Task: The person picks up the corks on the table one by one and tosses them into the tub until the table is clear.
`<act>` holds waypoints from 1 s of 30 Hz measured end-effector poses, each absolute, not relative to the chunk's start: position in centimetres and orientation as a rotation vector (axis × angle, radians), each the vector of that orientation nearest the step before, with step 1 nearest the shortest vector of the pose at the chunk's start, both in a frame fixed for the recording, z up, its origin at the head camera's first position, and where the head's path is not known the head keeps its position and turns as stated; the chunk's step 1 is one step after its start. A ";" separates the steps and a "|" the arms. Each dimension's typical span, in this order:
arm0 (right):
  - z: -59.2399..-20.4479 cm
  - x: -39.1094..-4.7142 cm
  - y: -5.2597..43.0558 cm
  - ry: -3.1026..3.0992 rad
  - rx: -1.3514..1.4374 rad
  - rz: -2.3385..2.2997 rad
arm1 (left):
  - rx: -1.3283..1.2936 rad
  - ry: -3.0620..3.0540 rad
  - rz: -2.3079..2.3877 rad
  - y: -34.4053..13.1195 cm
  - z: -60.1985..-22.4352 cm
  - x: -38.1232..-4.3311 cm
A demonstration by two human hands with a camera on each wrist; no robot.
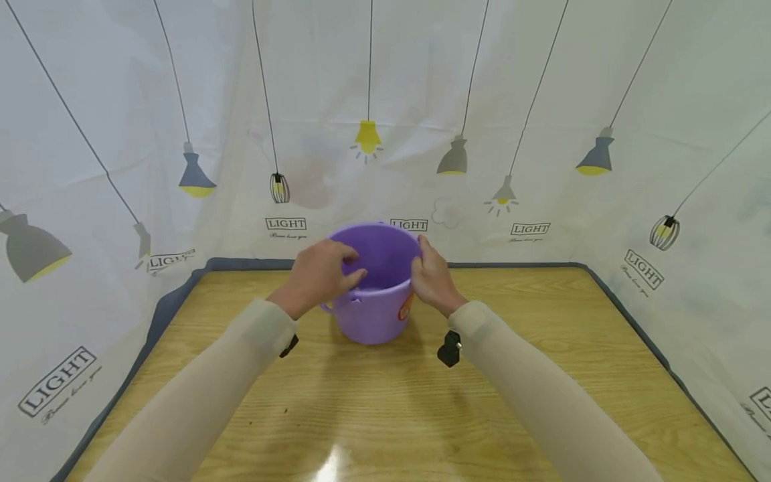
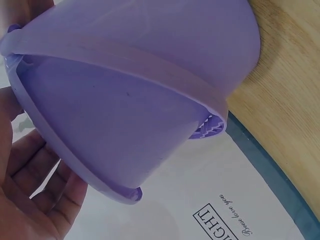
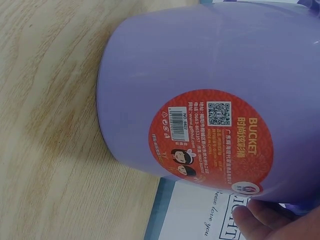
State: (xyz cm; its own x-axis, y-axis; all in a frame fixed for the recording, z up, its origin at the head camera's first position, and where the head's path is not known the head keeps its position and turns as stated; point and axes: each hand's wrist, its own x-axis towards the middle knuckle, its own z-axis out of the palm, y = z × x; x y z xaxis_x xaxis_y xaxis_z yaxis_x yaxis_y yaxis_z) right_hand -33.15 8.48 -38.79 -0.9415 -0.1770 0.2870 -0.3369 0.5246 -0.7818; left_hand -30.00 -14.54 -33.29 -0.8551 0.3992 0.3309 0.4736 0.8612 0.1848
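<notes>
A purple plastic bucket [image 1: 370, 321] stands upright on the wooden table, its mouth facing up and toward me. My right hand [image 1: 435, 278] grips its rim on the right side, thumb up along the edge. Over the near left part of the mouth is my left hand [image 1: 322, 271], thumb and forefinger apart. Its loosely bent fingers [image 2: 35, 165] show beside the rim in the left wrist view. The bucket's handle [image 2: 120, 60] hangs down against the outer wall. A round red sticker [image 3: 210, 140] reading BUCKET is on the right side.
The wooden table [image 1: 385, 415] has a dark blue border [image 1: 512, 265] along its back and sides. White cloth walls [image 1: 409, 67] printed with hanging lamps rise behind and at both sides. A few small dark specks lie on the table at the front left.
</notes>
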 end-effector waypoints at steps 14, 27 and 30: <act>-38.7 -33.1 8.5 -2.591 0.444 1.390 | -0.685 -2.630 -0.421 -14.7 -33.2 -29.2; -38.6 -33.2 8.7 -2.621 0.451 1.400 | -0.675 -2.543 -0.455 -15.3 -33.7 -28.1; -38.6 -33.3 8.8 -2.623 0.443 1.378 | -0.676 -2.524 -0.447 -15.6 -33.8 -28.0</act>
